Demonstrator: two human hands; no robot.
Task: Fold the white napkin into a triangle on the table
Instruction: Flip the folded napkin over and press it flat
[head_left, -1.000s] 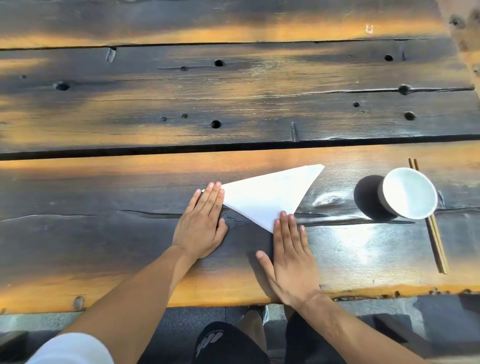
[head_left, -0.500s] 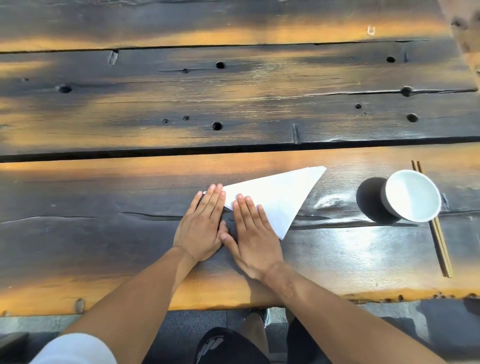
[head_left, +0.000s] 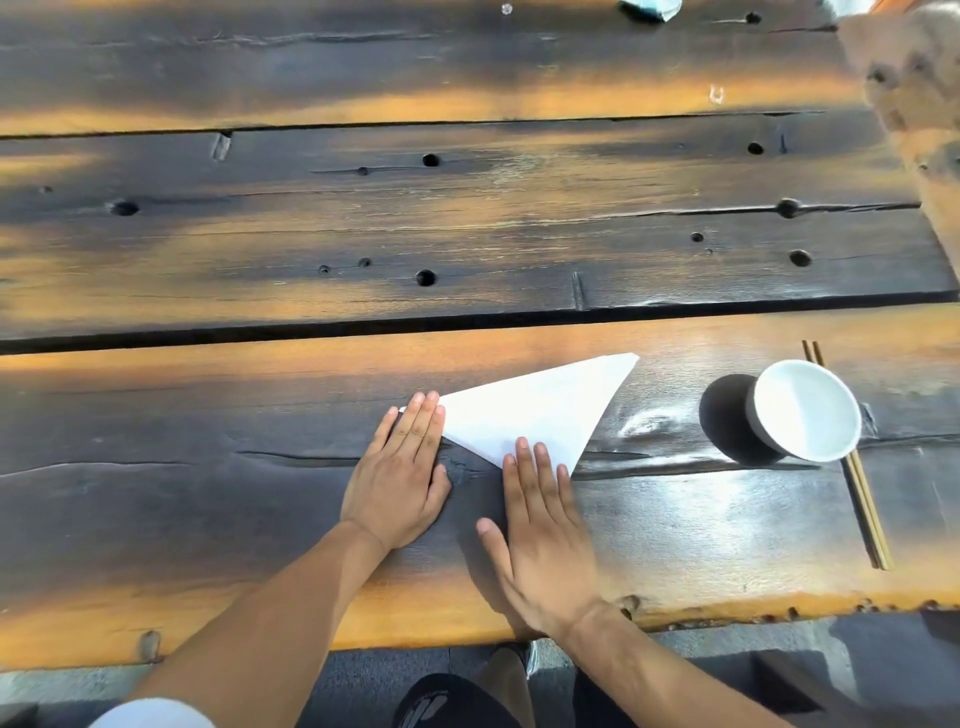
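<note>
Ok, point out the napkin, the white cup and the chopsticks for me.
napkin (head_left: 540, 410): head view, middle of the folded white triangle.
white cup (head_left: 802, 410): head view, inside of the cup.
chopsticks (head_left: 867, 512): head view, lower stretch of the pair.

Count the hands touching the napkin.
2. The left hand lies flat on the napkin's left corner; the right hand lies flat with fingertips on its near corner.

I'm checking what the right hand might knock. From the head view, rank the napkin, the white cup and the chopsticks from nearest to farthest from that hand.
1. White napkin: under the fingertips of the right hand, just ahead of it.
2. White cup: off to the right, lying tipped on its side.
3. Chopsticks: farther right, just beyond the cup.
</note>
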